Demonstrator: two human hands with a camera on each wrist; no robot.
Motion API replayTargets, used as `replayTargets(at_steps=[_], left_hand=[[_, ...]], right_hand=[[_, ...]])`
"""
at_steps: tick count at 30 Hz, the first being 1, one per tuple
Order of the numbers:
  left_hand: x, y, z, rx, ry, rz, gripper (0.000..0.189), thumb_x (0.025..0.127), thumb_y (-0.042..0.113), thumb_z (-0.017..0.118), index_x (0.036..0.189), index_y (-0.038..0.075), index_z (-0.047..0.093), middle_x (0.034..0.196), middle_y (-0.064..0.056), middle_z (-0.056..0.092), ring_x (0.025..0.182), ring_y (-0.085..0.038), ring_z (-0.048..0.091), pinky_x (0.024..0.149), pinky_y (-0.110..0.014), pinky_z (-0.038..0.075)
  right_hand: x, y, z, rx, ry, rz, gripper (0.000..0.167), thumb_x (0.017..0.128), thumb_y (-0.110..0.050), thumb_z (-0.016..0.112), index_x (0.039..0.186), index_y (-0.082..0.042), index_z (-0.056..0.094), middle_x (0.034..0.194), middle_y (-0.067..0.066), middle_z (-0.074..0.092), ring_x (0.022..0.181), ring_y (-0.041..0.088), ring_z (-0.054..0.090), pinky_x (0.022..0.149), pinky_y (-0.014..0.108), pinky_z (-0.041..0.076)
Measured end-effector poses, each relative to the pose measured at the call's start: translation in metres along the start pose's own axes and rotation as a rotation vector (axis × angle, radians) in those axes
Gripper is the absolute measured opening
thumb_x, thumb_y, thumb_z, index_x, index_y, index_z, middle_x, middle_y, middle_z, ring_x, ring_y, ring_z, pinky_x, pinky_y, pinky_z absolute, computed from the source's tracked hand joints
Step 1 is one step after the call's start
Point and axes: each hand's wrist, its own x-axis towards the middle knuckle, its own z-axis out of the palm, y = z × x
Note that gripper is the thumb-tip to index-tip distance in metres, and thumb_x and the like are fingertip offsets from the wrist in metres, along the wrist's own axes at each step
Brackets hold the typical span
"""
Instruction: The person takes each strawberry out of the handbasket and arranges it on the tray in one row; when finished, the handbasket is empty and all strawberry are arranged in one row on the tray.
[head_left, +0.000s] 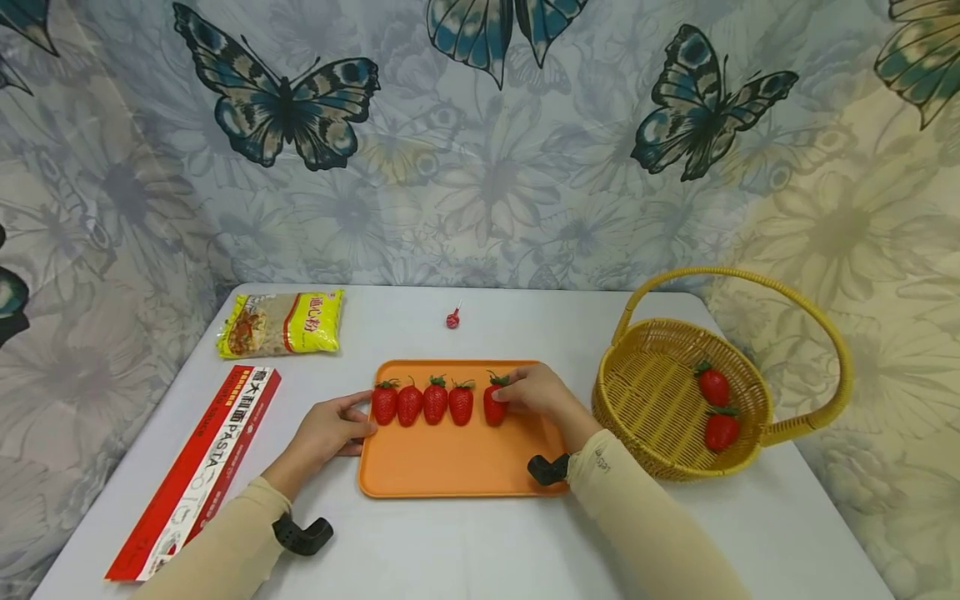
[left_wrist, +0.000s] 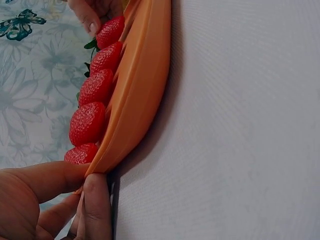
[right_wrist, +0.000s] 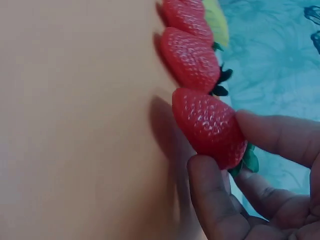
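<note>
My right hand pinches a red strawberry by its sides, near the leafy top, over the right part of the orange tray. In the right wrist view, thumb and fingers press this strawberry, and its shadow falls on the tray. Several more strawberries lie side by side along the tray's far side, leaves pointing away from me. On the left, my left hand holds the tray's edge; the left wrist view has the rim between its thumb and fingers.
To the right stands a yellow wicker basket with a tall handle and two strawberries inside. A yellow noodle bag and a long red pasta box lie at left. A small red lollipop is behind the tray.
</note>
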Motion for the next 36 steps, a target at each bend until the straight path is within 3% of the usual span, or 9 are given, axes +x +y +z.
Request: replayTargets(at_steps=[7,13,24,30,36], left_hand=[[0.0,0.002,-0.002,0.002,0.005,-0.008,0.064,0.083,0.007,0.078,0.142,0.012,0.054,0.096,-0.01,0.059,0.066,-0.016,0.062,0.06,-0.031,0.059],[0.001,0.003,-0.001,0.005,0.007,-0.012,0.063,0.083,0.006,0.078,0.141,0.012,0.054,0.096,-0.01,0.059,0.065,-0.016,0.061,0.059,-0.031,0.059],[0.003,0.006,0.003,0.004,0.001,-0.019,0.064,0.082,0.006,0.078,0.141,0.014,0.055,0.095,-0.01,0.059,0.065,-0.017,0.061,0.059,-0.031,0.059],[0.004,0.006,0.003,0.005,-0.002,-0.013,0.064,0.082,0.007,0.078,0.141,0.013,0.055,0.095,-0.01,0.059,0.065,-0.017,0.061,0.059,-0.031,0.059],[0.004,0.006,0.001,0.008,-0.004,-0.007,0.064,0.083,0.008,0.078,0.142,0.013,0.054,0.095,-0.01,0.059,0.066,-0.017,0.061,0.06,-0.031,0.059]], right_hand=[[0.002,-0.004,0.012,-0.005,0.032,-0.024,0.018,0.083,-0.001,0.077,0.097,0.004,0.067,0.104,0.017,0.066,0.081,0.024,0.069,0.069,0.033,0.06],[0.003,-0.007,0.015,-0.056,0.045,-0.001,0.026,0.084,-0.004,0.076,0.107,0.004,0.067,0.107,0.016,0.066,0.079,0.02,0.069,0.069,0.031,0.059],[-0.001,-0.005,0.011,-0.053,0.01,-0.031,0.036,0.085,-0.008,0.075,0.118,0.002,0.067,0.11,0.014,0.066,0.084,0.021,0.068,0.073,0.032,0.059],[-0.014,-0.01,-0.02,-0.061,-0.035,-0.083,0.04,0.088,-0.019,0.073,0.122,0.001,0.066,0.112,0.014,0.067,0.09,0.029,0.068,0.082,0.041,0.057],[-0.041,-0.016,-0.089,0.06,-0.163,-0.111,0.049,0.093,-0.022,0.068,0.128,0.01,0.057,0.118,0.023,0.065,0.104,0.033,0.066,0.094,0.048,0.05]])
